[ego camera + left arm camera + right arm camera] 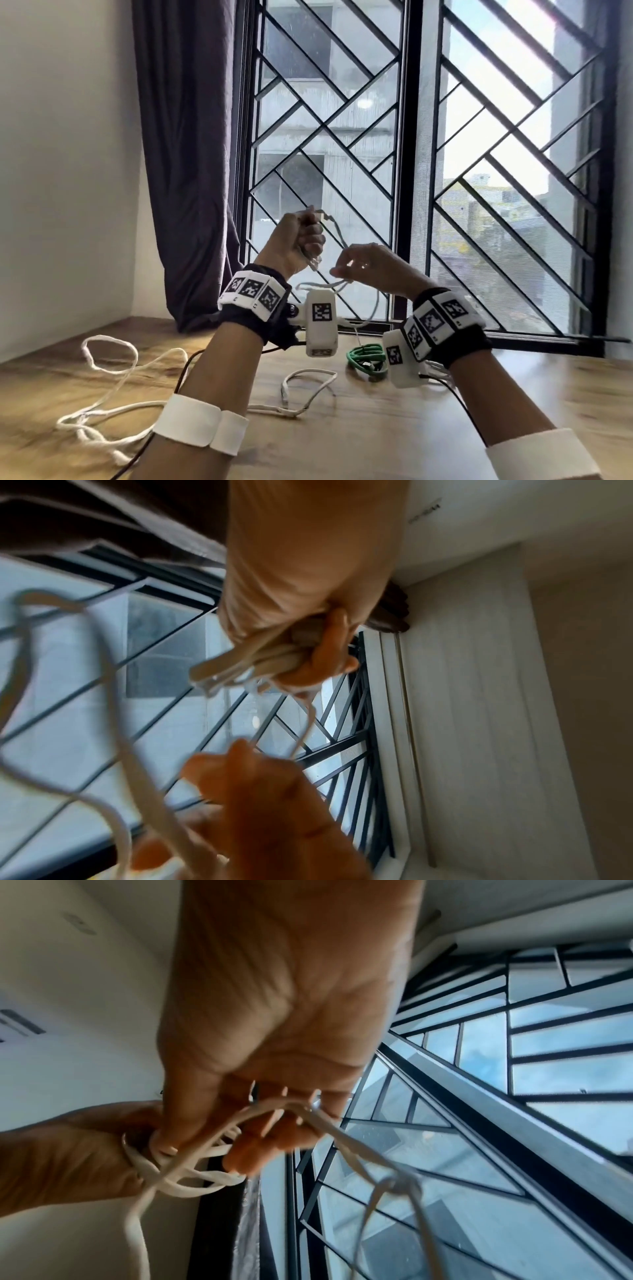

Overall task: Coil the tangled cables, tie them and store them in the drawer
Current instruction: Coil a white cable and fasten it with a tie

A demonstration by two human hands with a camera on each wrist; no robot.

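White cable (pixel 337 236) part-coiled, held aloft

The tabletop (pixel 394 428) looks like wood, with brown grain and a smooth, slightly shiny finish. The white cable (pixel 310 375) lying on it is flat, smooth plastic; the green cable (pixel 364 356) looks glossy. The curtain (pixel 186 154) is dark matt cloth. The window grille (pixel 507 144) is black painted metal.

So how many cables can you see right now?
3, maybe more hidden behind the arms. A white cable is held up by the left hand and right hand; a green cable and another white cable lie on the table.
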